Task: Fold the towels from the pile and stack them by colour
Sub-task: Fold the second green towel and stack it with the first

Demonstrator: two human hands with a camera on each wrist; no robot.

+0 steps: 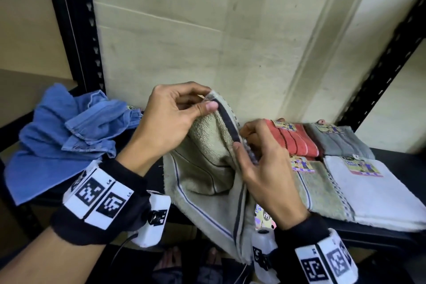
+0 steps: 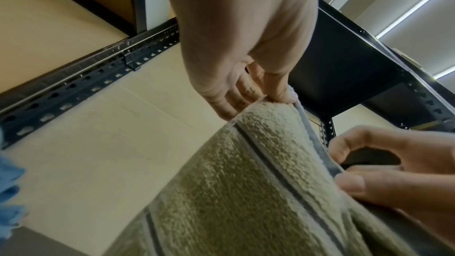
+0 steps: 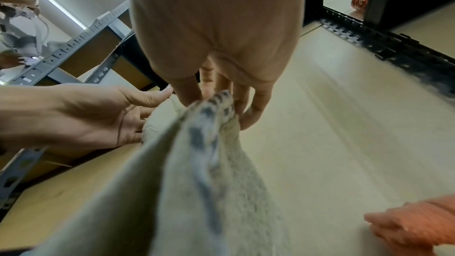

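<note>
Towel in hand: beige towel point(image 1: 207, 168) with dark stripes along its border, held up in front of the shelf point(image 1: 391, 235), its lower part hanging below the shelf's front edge.
Left hand: left hand point(image 1: 168, 122) pinches the towel's top corner between thumb and curled fingers (the left wrist view shows the thumb point(image 2: 283, 90) pressed on the hem).
Right hand: right hand point(image 1: 260, 168) pinches the same dark-striped edge lower down, thumb in front, fingers curled behind the cloth; the right wrist view shows the fingertips point(image 3: 256, 112) closed on a checked strip of the border.
Edge between hands: runs taut from the upper left corner down to the right hand.
Pile: blue towels point(image 1: 62, 136), crumpled and unfolded, lie on the shelf's left end, beside the left wrist.
Folded, back row: orange towel point(image 1: 297, 143) and grey towel point(image 1: 341, 143) side by side near the wall, each with a paper label on top.
Folded, front row: green towel point(image 1: 320, 189) with a checked band, and white towel point(image 1: 378, 200) touching its right side, both labelled.
Spacing: the folded four sit close together on the shelf's right half, just right of the right hand.
Rack: black slotted posts point(image 1: 78, 30) rise at either side; a pale wall point(image 1: 219, 30) stands behind.
Wrists: black bands with white marker blocks point(image 1: 99, 196) on both.
</note>
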